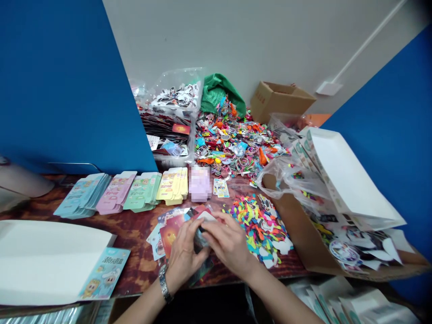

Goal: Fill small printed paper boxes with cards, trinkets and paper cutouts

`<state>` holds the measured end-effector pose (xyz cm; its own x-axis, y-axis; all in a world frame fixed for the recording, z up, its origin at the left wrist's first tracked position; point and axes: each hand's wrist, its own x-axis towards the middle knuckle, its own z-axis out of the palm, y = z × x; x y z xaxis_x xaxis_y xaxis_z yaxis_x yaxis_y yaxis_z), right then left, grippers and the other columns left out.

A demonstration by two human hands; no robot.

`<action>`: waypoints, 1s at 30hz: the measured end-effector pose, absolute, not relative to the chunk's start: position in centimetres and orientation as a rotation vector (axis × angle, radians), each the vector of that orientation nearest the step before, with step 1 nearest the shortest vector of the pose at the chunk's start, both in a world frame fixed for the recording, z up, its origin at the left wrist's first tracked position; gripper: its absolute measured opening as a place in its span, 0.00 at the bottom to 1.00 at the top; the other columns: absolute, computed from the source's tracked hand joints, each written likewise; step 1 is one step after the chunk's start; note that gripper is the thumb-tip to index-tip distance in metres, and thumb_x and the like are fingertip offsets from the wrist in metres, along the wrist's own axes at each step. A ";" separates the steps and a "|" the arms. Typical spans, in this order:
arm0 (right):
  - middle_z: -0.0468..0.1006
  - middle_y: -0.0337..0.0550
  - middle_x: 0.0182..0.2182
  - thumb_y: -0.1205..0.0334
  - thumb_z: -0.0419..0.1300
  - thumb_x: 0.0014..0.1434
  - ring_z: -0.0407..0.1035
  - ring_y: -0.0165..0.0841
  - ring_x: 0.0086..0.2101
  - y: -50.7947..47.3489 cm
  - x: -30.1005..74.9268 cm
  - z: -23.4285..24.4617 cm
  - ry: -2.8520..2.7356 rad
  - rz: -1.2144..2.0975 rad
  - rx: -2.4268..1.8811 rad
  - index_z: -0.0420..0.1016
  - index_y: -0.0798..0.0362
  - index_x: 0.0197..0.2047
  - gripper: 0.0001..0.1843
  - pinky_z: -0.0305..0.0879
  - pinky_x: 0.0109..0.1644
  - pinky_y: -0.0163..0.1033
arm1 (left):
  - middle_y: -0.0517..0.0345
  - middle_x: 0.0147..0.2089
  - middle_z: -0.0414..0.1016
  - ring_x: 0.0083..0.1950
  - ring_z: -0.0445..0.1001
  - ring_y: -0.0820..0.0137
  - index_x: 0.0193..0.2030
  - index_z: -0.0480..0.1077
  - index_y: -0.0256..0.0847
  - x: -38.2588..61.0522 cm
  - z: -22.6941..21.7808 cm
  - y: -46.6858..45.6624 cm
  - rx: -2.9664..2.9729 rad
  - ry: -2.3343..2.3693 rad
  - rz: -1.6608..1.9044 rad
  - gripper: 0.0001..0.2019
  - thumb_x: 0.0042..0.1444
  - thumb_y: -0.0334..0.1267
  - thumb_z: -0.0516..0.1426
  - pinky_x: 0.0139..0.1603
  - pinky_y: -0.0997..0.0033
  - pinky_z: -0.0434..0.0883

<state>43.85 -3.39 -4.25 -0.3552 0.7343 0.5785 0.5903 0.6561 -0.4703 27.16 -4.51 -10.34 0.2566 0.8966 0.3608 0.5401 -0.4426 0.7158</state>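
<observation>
My left hand (184,257) and my right hand (229,240) meet above the wooden table, pinching a dark glossy packet (201,240) between them. Much of that packet is hidden by my fingers. A metal wristwatch (164,283) circles my left wrist. Under and left of my hands lies a loose spread of printed cards (170,234). Just right of my right hand sits a heap of bright die-cut paper shapes (258,227). Flat printed cartons stand in overlapping rows beyond my hands, in blue (83,195), pink (116,192), green (143,191) and yellow (172,185).
A mound of colourful small pieces (232,144) and plastic tubs (177,96) sit at the back. A cardboard tray with a plastic bag (297,225) fills the right. A large white envelope (47,261) lies at left. Blue partitions (64,81) flank the table.
</observation>
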 end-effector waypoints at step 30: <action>0.78 0.41 0.36 0.73 0.57 0.56 0.73 0.34 0.39 -2.9 43.6 -3.6 -1.789 0.935 -1.303 0.77 0.51 0.40 0.11 0.70 0.43 0.37 | 0.45 0.57 0.66 0.57 0.68 0.60 0.72 0.31 0.45 26.6 -9.9 -4.9 2.023 1.377 0.902 0.42 0.60 0.41 0.55 0.56 0.56 0.69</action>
<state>43.63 -2.92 -3.63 -0.2277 0.9644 0.1346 0.4398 0.2252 -0.8694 26.57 -4.93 -9.89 0.2586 0.9380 0.2307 0.5860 -0.3422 0.7345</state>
